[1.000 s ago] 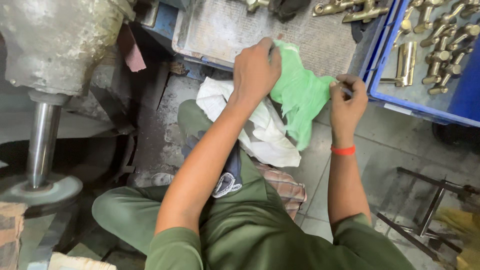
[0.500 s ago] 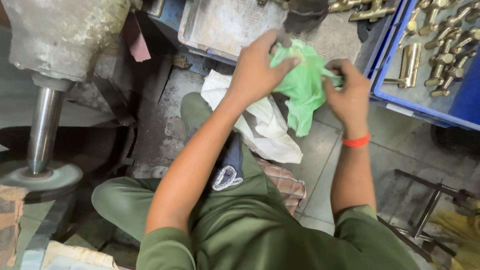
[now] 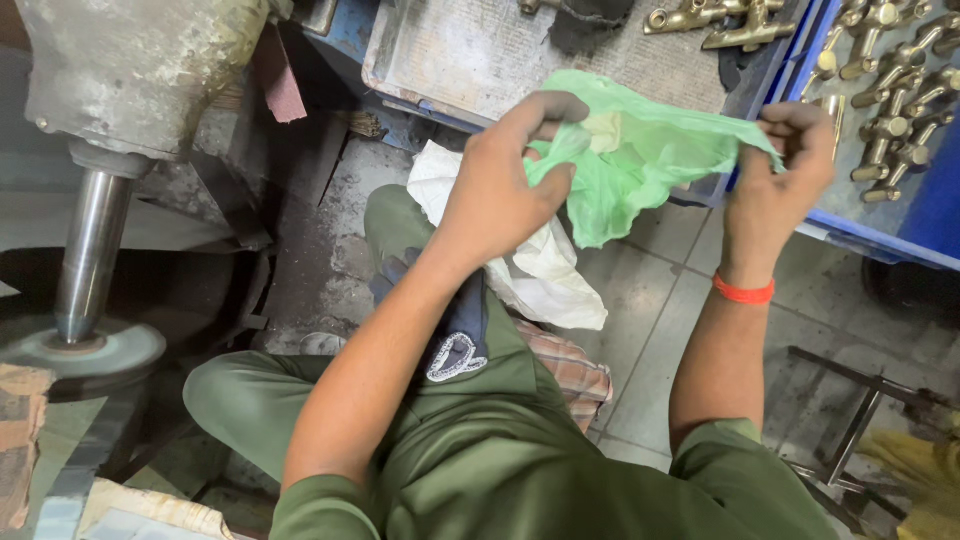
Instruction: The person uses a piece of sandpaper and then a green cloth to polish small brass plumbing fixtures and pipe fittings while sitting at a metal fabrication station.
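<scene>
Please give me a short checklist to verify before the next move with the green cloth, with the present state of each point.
1. Left hand grips the green cloth: ok, fingers pinch its left end.
2. Right hand grips the cloth: ok, fist closed on its right end.
3. Cloth spread between both hands: ok, stretched, lower part hangs loose.
4. Cloth apart from the polishing wheel: ok, wheel is far left.
5. Wheel spinning or stopped: cannot tell.
6. Brass fittings in the blue tray within reach: ok, just beyond the right hand.
</scene>
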